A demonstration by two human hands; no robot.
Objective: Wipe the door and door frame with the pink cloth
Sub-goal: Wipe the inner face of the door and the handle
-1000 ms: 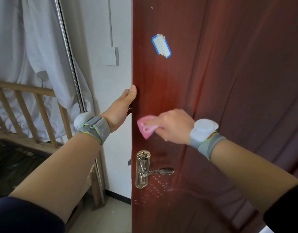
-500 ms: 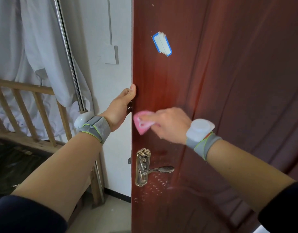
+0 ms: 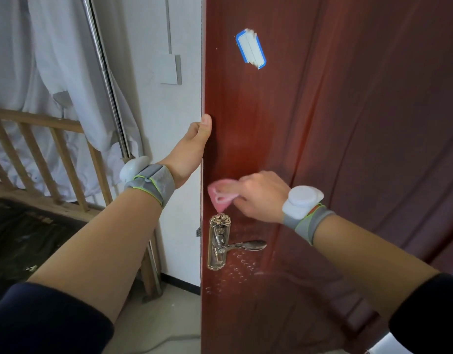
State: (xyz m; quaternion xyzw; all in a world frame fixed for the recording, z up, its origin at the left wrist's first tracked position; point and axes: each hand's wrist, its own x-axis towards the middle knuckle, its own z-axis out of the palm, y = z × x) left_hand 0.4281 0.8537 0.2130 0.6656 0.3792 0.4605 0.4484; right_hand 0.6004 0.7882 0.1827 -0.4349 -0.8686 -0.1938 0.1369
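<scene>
So the dark red door (image 3: 322, 149) fills the right two-thirds of the frame, standing open with its edge running down the middle. The left hand (image 3: 192, 152) is wrapped round that edge, thumb on the face, bracing it. The right hand (image 3: 258, 195) has the pink cloth (image 3: 221, 196) bunched up in its fingers and pressed flat on the door, just above the brass handle (image 3: 228, 245) near the edge.

The cloth looks soft, thin and light, so it'll scrunch and fold over itself easily. I'd say keep it wadded under the fingertips like that so there's a flat pad against the wood; grab it by a corner and it'll just flap. The door looks stiff and smooth, but it'd probably swing when pushed, which is why holding the edge makes sense.

There's a torn blue-bordered sticker (image 3: 251, 51) higher up that might catch the cloth. Pale smudges show below the handle, so I'd guess that patch isn't done yet. I can't really pick out the frame from here.
</scene>
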